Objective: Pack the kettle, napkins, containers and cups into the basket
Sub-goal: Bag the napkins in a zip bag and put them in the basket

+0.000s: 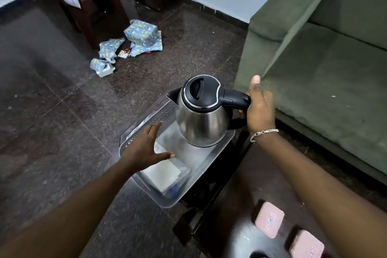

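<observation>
A steel kettle (202, 117) with a black lid and handle hangs upright over the far half of a clear plastic basket (211, 170). My right hand (258, 109) grips its black handle, thumb raised. My left hand (146, 147) reaches over the basket's left rim with fingers spread and nothing in it. Inside the basket's near end lies a stack of white napkins (162, 175) beside a clear container with something blue. Two pink-lidded containers (270, 219) (306, 246) sit on the dark table at the lower right.
The basket rests on the corner of a dark low table (219, 211). A green sofa (326, 69) stands close on the right. Wrapped gifts and torn blue paper (134, 42) lie on the floor beyond, by a dark wooden chair (90, 2).
</observation>
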`<act>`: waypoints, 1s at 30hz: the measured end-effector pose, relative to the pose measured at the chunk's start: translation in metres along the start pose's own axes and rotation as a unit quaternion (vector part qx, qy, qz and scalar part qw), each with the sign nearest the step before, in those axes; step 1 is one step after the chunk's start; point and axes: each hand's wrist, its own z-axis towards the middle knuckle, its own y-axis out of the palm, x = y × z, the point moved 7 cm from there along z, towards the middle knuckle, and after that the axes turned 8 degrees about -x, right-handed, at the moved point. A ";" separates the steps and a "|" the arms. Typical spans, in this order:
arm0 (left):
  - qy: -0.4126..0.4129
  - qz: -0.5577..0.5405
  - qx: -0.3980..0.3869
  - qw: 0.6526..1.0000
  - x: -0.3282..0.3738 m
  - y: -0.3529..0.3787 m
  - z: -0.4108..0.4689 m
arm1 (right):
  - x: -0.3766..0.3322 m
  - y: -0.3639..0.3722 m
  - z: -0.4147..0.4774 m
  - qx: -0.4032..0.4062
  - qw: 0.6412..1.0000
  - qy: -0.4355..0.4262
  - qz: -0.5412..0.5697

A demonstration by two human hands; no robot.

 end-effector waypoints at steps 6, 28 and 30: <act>0.010 0.064 -0.088 0.994 -0.028 0.027 0.002 | 0.041 0.045 0.003 -0.050 0.999 0.014 0.015; 0.036 0.203 -0.109 0.972 -0.030 0.039 0.020 | 0.044 0.028 -0.045 0.087 0.977 -0.021 -0.192; 0.048 0.184 -0.115 0.975 -0.029 0.037 0.021 | 0.032 0.027 -0.077 0.118 0.976 -0.050 -0.176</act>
